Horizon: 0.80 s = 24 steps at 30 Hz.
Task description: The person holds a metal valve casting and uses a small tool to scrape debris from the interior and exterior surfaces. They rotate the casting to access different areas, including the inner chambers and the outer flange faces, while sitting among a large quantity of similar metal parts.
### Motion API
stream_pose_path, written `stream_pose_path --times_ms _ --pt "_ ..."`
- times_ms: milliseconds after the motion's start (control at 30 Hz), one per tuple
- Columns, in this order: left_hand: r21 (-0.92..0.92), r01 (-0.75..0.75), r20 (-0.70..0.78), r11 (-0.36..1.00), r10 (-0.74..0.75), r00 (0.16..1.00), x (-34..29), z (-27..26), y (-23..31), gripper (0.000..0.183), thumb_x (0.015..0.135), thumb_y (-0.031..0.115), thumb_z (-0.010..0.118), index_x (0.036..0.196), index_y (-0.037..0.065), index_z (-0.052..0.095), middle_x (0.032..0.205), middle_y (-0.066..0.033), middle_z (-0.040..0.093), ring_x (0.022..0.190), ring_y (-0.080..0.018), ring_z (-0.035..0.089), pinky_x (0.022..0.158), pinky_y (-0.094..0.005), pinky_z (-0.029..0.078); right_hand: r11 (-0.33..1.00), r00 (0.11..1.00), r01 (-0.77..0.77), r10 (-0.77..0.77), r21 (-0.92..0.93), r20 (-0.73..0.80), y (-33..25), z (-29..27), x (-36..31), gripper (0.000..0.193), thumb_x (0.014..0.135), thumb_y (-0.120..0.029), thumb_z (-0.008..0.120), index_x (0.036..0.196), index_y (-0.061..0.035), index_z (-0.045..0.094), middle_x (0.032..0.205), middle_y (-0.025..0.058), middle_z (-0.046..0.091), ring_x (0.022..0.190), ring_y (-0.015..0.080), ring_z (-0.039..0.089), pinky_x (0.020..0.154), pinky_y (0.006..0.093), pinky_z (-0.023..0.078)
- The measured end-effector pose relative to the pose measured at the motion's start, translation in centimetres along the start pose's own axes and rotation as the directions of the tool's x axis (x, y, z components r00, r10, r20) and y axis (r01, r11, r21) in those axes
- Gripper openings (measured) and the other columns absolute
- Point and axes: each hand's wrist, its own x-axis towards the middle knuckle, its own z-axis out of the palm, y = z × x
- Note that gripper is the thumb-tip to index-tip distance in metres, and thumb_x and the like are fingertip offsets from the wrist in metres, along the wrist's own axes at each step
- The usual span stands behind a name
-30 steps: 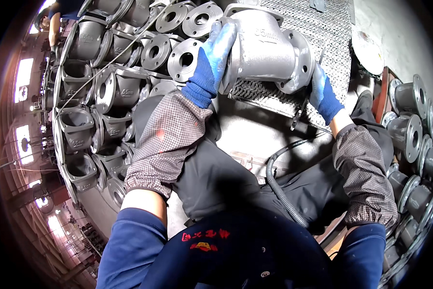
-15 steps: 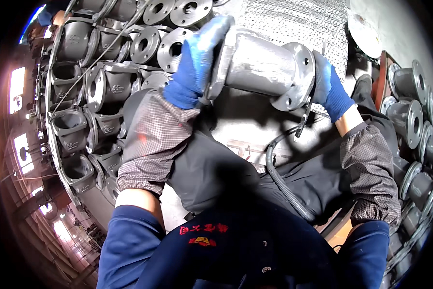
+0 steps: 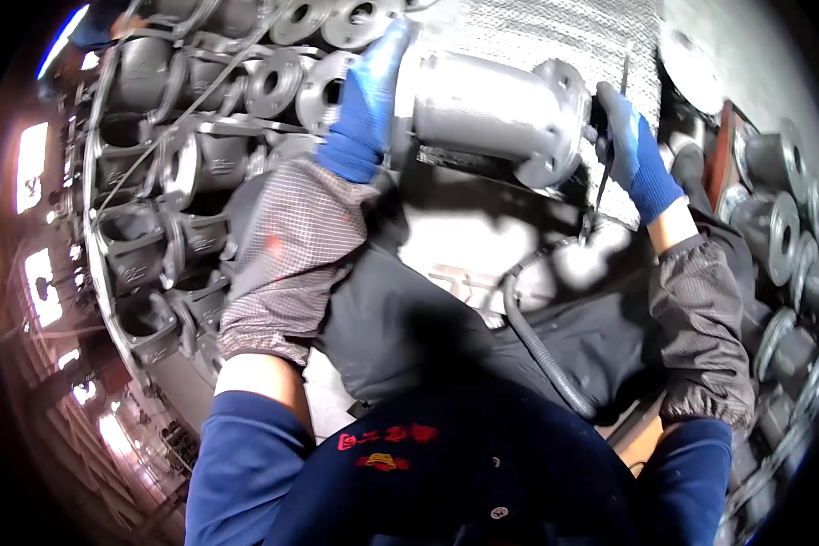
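A grey flanged metal casting, with a short round body, lies on its side in front of me. My left hand, in a blue glove, grips its left end flange, fingers reaching up along the rim. To the right of the casting's round, holed flange is my gloved right hand, with a small gap between them. A thin dark rod-like tool passes behind its fingers, sticking out above and below, and appears held there. Motion blur hides the exact finger grip.
Rows of similar grey castings are stacked at my left. More flanged castings stand at the right beside a reddish-brown board. A ribbed grey hose curves across my lap. A textured pale sheet lies beyond the casting.
The casting and my left hand have shifted slightly left and up. My right hand has come away from the right flange, moving slightly right, and the thin rod has moved with it.
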Motion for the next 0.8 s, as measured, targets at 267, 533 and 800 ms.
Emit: stream_pose_path --times_ms 267,533,800 --pt "0.03 -0.095 0.046 0.995 0.093 0.995 0.8 -1.4 -1.2 0.041 0.096 0.024 0.04 0.132 0.004 0.041 0.13 -0.0125 0.046 0.118 -0.0214 0.047 0.1 -0.0322 0.038 0.922 0.778 0.307 -0.386 -0.235 -0.495 5.1 -7.4 -4.3 0.025 0.092 -0.022 0.048 0.094 -0.0009 0.06 0.08 0.0071 0.063 0.069 0.0136 0.058 0.06 0.0249 0.046" --pt "0.541 -0.55 0.325 0.636 0.446 0.834 1.1 -4.1 -2.0 0.041 0.096 0.021 0.04 0.133 0.003 0.038 0.132 -0.013 0.045 0.12 -0.0209 0.046 0.102 -0.0298 0.037 0.277 0.962 0.104 0.215 -0.955 0.167 14.8 0.0 -8.0 0.045 0.088 -0.043 0.047 0.078 -0.0039 0.067 0.075 0.0218 0.062 0.071 0.0388 0.06 0.064 0.0449 0.047" --pt "0.765 -0.635 0.471 0.109 0.578 0.667 -0.6 -2.5 -1.4 0.04 0.088 0.005 0.048 0.128 0.0 0.044 0.125 -0.0184 0.05 0.114 -0.0287 0.052 0.097 -0.0325 0.042 0.343 0.893 -0.347 0.405 -0.873 -0.195 33.8 -2.3 -0.2 0.058 0.086 -0.05 0.034 0.103 -0.0026 0.063 0.11 0.0247 0.057 0.104 0.0391 0.054 0.089 0.0445 0.042"
